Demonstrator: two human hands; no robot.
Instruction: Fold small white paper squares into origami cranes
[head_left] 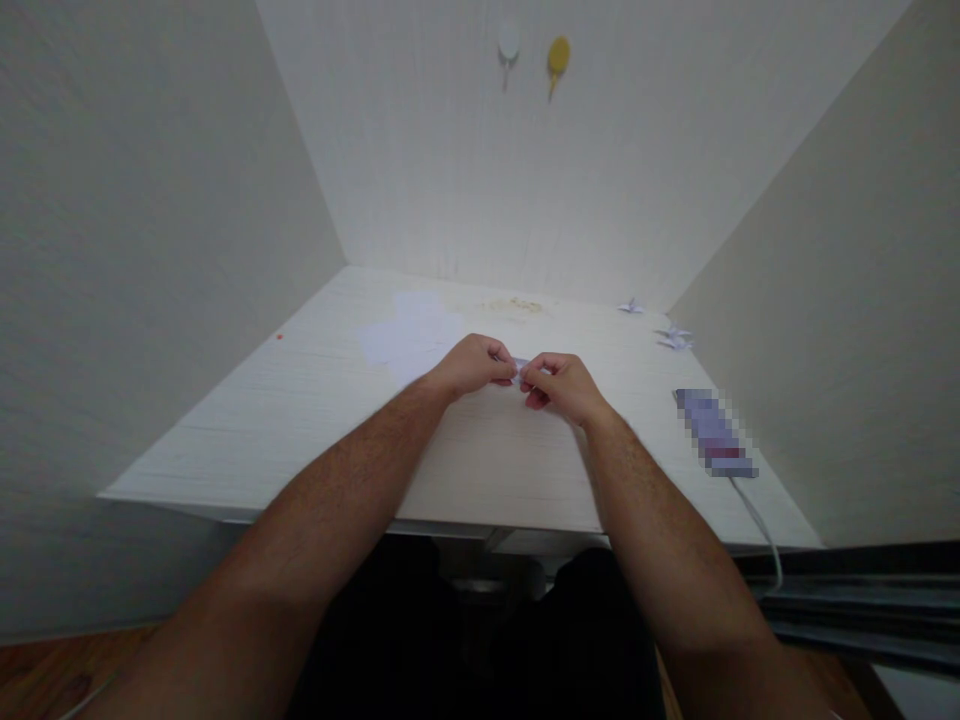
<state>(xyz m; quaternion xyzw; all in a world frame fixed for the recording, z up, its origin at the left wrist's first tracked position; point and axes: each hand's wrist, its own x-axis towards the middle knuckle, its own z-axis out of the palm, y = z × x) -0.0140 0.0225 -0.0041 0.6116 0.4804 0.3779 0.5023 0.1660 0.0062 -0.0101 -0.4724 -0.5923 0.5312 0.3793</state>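
A small piece of folded white paper (519,366) is pinched between my two hands, just above the middle of the white desk (495,470). My left hand (480,364) grips its left side between thumb and fingers. From the right, my right hand (559,384) pinches the same paper, its fingertips almost meeting the left ones. Most of the paper is hidden by my fingers, so its folded shape cannot be made out.
Loose white paper sheets (412,330) lie left of my hands. Several folded paper cranes (673,338) stand at the back right. A blurred-out phone (712,430) with a white cable (761,525) lies near the right wall. Two hooks, one yellow (559,55), are on the back wall.
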